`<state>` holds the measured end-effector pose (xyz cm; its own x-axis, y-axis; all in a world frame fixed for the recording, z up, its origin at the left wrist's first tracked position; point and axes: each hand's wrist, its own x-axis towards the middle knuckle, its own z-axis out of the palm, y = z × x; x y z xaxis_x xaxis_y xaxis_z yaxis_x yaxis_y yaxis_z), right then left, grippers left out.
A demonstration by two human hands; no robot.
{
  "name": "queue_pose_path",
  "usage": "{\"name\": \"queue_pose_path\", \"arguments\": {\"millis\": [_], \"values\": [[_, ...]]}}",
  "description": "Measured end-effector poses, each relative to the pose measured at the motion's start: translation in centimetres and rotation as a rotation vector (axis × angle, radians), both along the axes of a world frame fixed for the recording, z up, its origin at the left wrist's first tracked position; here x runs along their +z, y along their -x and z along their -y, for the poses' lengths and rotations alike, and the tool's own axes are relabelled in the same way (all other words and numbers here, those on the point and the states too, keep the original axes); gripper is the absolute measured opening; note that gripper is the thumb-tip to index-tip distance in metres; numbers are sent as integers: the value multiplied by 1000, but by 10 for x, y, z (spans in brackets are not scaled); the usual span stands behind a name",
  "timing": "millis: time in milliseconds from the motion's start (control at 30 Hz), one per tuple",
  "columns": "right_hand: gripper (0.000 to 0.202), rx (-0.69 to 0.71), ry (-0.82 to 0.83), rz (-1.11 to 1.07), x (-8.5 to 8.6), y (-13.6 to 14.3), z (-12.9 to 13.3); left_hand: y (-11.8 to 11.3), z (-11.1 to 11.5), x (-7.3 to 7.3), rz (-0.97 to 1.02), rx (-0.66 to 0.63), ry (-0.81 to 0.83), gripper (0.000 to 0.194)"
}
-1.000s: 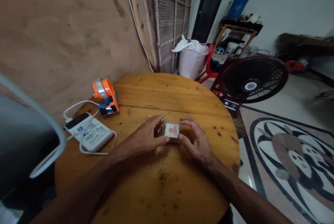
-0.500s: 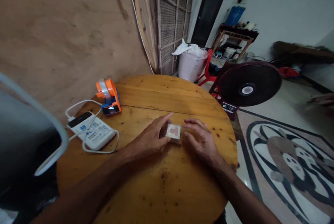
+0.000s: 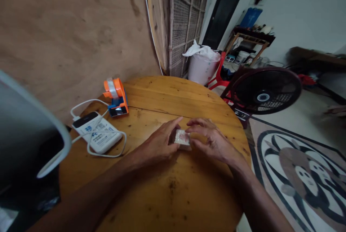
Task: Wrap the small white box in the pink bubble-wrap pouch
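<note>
A small, low white box (image 3: 182, 138) with a reddish print on its top rests on the round wooden table (image 3: 173, 199). My left hand (image 3: 159, 140) grips its left end, the thumb at the near side and the fingers around the far side. From the right, my right hand (image 3: 209, 139) reaches over with curved, parted fingers. Its index fingertip is at the top right edge of the box; whether it touches I cannot tell. The thumb of that hand is close to the right side, with nothing held.
At the table's left lie a white power bank (image 3: 98, 134) with a looped white cable and an orange and blue tape dispenser (image 3: 117, 97). A dark round fan (image 3: 267, 93) stands beyond the right edge. A red chair (image 3: 220, 71) and a white bin (image 3: 202, 66) are behind.
My right hand has come closer to the box, its fingers now at the top right edge. My left hand stays around the left end. The view has shifted slightly.
</note>
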<state>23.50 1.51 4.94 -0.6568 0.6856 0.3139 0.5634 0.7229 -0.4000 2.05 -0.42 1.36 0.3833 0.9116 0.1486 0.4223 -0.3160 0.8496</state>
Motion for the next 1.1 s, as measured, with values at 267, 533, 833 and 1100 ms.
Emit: {"name": "queue_pose_path", "arguments": {"millis": [267, 533, 833, 1100], "values": [[19, -2, -18, -45, -9, 0, 0, 2, -2, -4, -26, -18, 4, 78], [16, -55, -95, -90, -14, 7, 3, -1, 1, 6, -48, -29, -15, 73], [14, -14, -147, -105, -20, 10, 0, 1, 1, 2, -55, -6, -2, 75], [17, 10, -127, -97, -17, 14, 1, -2, 1, 4, -53, 20, 22, 74]]}}
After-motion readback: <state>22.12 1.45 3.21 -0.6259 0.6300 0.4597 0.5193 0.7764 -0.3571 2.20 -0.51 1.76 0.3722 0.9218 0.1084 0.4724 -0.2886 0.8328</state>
